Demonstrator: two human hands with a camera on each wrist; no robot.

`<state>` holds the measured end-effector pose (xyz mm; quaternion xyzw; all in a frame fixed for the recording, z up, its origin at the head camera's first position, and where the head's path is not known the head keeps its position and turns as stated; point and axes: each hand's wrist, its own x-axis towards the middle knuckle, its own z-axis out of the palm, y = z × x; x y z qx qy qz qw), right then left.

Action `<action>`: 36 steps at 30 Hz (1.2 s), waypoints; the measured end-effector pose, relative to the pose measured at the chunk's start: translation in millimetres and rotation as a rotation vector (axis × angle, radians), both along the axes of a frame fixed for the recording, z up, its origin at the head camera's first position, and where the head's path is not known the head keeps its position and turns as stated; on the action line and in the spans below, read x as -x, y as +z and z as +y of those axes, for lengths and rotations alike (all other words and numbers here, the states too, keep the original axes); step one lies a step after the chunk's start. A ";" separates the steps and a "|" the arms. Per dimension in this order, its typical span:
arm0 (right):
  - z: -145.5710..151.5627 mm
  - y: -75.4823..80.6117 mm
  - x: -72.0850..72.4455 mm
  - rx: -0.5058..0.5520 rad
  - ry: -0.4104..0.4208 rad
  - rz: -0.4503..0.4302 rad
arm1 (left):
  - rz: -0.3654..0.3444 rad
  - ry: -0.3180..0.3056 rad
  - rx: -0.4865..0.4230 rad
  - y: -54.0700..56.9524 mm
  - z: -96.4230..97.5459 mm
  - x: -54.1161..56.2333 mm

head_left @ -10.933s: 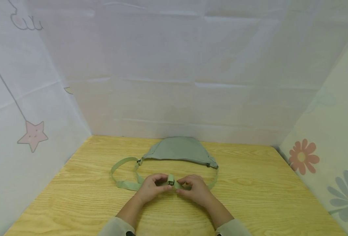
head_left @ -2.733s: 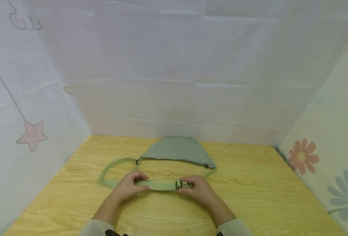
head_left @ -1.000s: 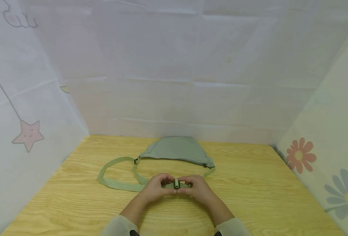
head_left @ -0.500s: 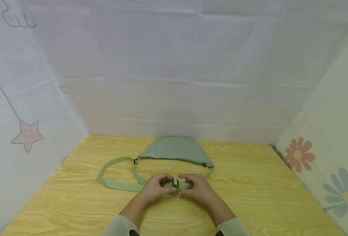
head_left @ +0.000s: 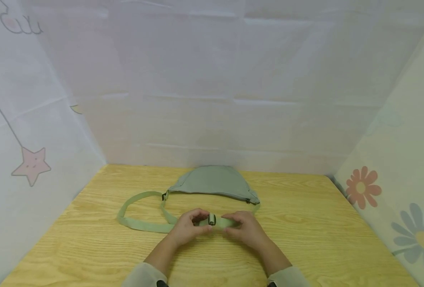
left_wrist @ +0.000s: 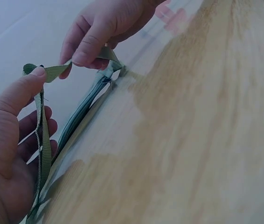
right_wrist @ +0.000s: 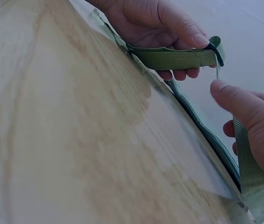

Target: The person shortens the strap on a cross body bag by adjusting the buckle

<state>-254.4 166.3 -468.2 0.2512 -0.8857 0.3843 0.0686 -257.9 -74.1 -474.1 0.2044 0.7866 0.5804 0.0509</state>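
A grey-green waist bag (head_left: 215,181) lies at the back of the table. Its light green strap (head_left: 147,226) loops toward me. My left hand (head_left: 186,229) grips the strap just left of a dark slide buckle (head_left: 212,219), through which a short fold of webbing stands up. In the right wrist view, the left thumb (right_wrist: 195,37) lies by the buckle, with doubled webbing (right_wrist: 174,58) across the fingers. My right hand (head_left: 247,229) pinches the single strap a little right of the buckle. From the left wrist, the strap piece (left_wrist: 57,71) between both hands looks twisted.
The wooden table (head_left: 305,239) spreads out around the bag. A white sheet (head_left: 212,79) stands behind it, with printed sheets at both sides. The strap's left loop (head_left: 125,207) lies on the table, joined to the bag by another dark buckle (head_left: 164,196).
Over the last second my right hand has drawn right, away from the buckle, baring more strap between. Earlier, my left hand was farther left along the strap and the buckle sat beside my right fingers.
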 end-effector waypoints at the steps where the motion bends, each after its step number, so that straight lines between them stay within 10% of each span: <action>1: -0.1 0.1 -0.1 0.021 0.001 -0.017 | 0.003 0.001 -0.004 0.2 -0.1 0.0; 18: -2.1 2.1 -3.2 0.222 -0.038 -0.265 | -0.006 -0.069 -0.097 -3.6 2.9 1.9; 36: -8.7 -0.4 -3.5 0.048 -0.041 -0.008 | -0.017 -0.076 -0.071 -4.4 5.6 1.7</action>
